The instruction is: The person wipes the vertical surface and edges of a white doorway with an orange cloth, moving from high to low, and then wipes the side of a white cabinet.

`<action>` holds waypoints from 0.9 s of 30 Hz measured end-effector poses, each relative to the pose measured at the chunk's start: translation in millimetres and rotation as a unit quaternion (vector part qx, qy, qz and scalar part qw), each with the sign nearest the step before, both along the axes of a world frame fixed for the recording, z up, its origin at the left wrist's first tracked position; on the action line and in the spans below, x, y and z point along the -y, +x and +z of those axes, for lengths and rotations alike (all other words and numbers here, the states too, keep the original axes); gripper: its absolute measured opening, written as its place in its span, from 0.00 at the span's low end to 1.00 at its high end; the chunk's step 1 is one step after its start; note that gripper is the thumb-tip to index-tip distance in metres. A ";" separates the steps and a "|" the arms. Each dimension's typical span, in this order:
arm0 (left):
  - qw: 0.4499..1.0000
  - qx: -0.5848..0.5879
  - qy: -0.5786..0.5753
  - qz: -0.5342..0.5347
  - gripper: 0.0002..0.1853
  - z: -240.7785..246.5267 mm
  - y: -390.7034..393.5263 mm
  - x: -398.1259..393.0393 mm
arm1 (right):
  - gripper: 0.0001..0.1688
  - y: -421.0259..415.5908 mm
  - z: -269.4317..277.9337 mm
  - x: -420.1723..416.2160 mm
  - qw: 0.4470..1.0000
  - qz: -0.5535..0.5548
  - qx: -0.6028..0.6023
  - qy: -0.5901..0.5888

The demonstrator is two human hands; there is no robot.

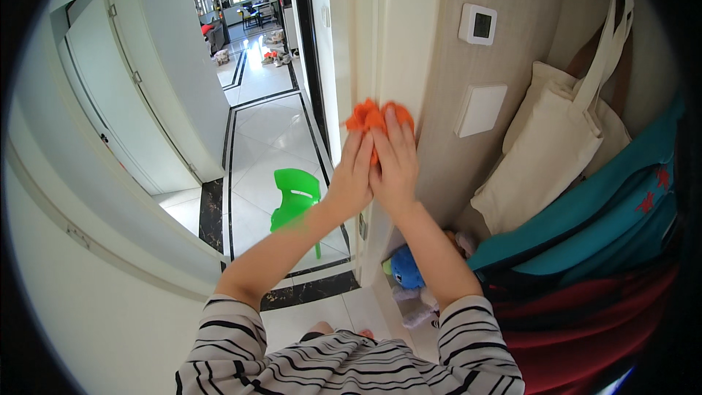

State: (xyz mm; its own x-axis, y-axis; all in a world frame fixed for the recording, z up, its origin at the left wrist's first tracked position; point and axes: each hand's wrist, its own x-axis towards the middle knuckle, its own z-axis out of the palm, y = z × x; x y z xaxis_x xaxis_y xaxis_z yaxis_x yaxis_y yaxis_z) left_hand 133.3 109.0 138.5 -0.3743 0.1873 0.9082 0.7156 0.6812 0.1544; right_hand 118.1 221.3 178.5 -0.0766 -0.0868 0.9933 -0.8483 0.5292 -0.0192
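Observation:
Both my hands press an orange cloth (pixel 366 116) against the cream door frame (pixel 408 27). My left hand (pixel 355 175) lies along the left part of the cloth, fingers pointing up. Close beside it, my right hand (pixel 396 167) has its fingers laid over the right part of the cloth. The cloth is bunched, and some of it is hidden under the fingers. To the right of the frame, a small white digital thermometer (pixel 477 24) and a white wall switch (pixel 481 111) are fixed to the beige wall panel.
A green plastic child's chair (pixel 296 197) stands on the tiled hallway floor (pixel 263 137). At right hang a cream canvas bag (pixel 548 148) and a teal garment (pixel 581 225). Plush toys (pixel 405 267) lie low by the wall. An open white door (pixel 118 93) is at left.

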 end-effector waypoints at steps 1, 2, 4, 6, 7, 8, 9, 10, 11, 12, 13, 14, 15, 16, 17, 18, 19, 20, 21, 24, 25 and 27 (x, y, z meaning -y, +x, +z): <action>1.000 -0.014 -0.007 0.003 0.36 15.3 -1.7 0.3 | 0.24 -1.8 14.3 -0.3 1.000 0.001 -0.006 0.002; 1.000 -0.028 -0.012 0.003 0.36 30.2 -3.4 -1.5 | 0.24 -2.9 27.7 -2.6 1.000 -0.001 -0.011 0.005; 0.999 -0.030 -0.016 0.000 0.36 48.7 1.1 -0.6 | 0.25 -1.8 42.5 -1.4 1.000 0.001 -0.011 0.001; 1.000 -0.016 0.000 -0.016 0.35 56.7 4.5 -3.7 | 0.25 -0.8 49.2 -1.3 1.000 0.000 -0.011 -0.004; 1.000 -0.020 0.001 -0.012 0.35 53.4 4.4 -3.9 | 0.24 -0.8 46.2 -0.8 1.000 -0.004 -0.006 -0.008; 1.000 -0.023 0.002 -0.008 0.35 47.9 3.9 -3.7 | 0.24 -1.1 41.1 -0.1 1.000 -0.007 -0.002 -0.012; 1.000 -0.029 0.003 -0.004 0.34 42.5 4.1 -3.7 | 0.24 -0.4 36.1 0.3 1.000 -0.011 0.001 -0.017; 0.999 -0.044 0.009 0.000 0.34 34.7 3.9 -4.3 | 0.24 0.0 28.1 0.6 1.000 -0.016 0.005 -0.018; 0.998 -0.060 0.015 0.004 0.33 24.7 2.7 -4.6 | 0.23 -0.7 17.2 1.0 1.000 -0.021 0.009 -0.020; 0.997 -0.078 0.026 0.001 0.33 16.3 -1.0 -8.7 | 0.23 -1.6 9.2 -2.7 0.999 -0.034 0.009 -0.016; 0.997 -0.071 0.024 0.005 0.33 6.2 -2.0 -6.8 | 0.22 -0.5 -0.6 -0.6 0.999 -0.044 0.022 -0.022; 0.998 -0.063 0.022 0.008 0.32 -5.4 -1.7 -4.9 | 0.22 2.0 -11.2 2.2 0.998 -0.054 0.034 -0.028; 0.998 -0.056 0.017 0.011 0.32 -14.5 -2.0 -2.4 | 0.21 3.2 -21.2 5.4 0.996 -0.064 0.046 -0.036; 0.999 -0.051 0.007 0.001 0.31 -21.8 -1.6 1.6 | 0.20 3.6 -31.6 8.4 0.995 -0.068 0.049 -0.045; 0.999 -0.047 -0.004 -0.008 0.31 -28.1 -0.4 6.9 | 0.19 4.3 -41.9 11.6 0.995 -0.072 0.052 -0.054; 0.999 -0.042 -0.014 -0.019 0.30 -35.1 1.5 9.8 | 0.18 5.9 -52.4 13.4 0.994 -0.078 0.055 -0.062; 0.999 -0.032 -0.020 -0.027 0.31 -41.9 2.9 11.5 | 0.18 7.1 -62.6 14.9 0.992 -0.083 0.059 -0.070; 0.999 -0.023 -0.027 -0.034 0.31 -48.6 4.3 13.2 | 0.17 8.2 -72.7 16.3 0.991 -0.089 0.063 -0.079; 0.999 -0.010 -0.034 -0.040 0.31 -57.6 6.4 16.1 | 0.16 10.0 -85.6 19.2 0.989 -0.093 0.070 -0.087; 0.998 0.030 -0.045 -0.045 0.32 -81.6 13.9 22.9 | 0.16 18.1 -116.3 27.8 0.982 -0.124 0.104 -0.096; 0.996 0.048 -0.051 -0.047 0.32 -89.8 17.2 24.8 | 0.16 20.2 -125.7 29.6 0.980 -0.132 0.110 -0.098; 0.992 0.088 -0.042 -0.077 0.30 -103.3 23.4 26.1 | 0.16 25.6 -144.8 31.5 0.976 -0.150 0.124 -0.101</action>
State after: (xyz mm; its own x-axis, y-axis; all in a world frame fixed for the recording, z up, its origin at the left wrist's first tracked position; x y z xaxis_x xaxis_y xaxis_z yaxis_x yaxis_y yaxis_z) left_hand 156.8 83.0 35.2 -0.4861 0.3269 0.8105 0.7794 0.5816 0.2329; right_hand 143.7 189.7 33.7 -0.3094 0.1717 0.9353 -0.6116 0.7172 -0.3340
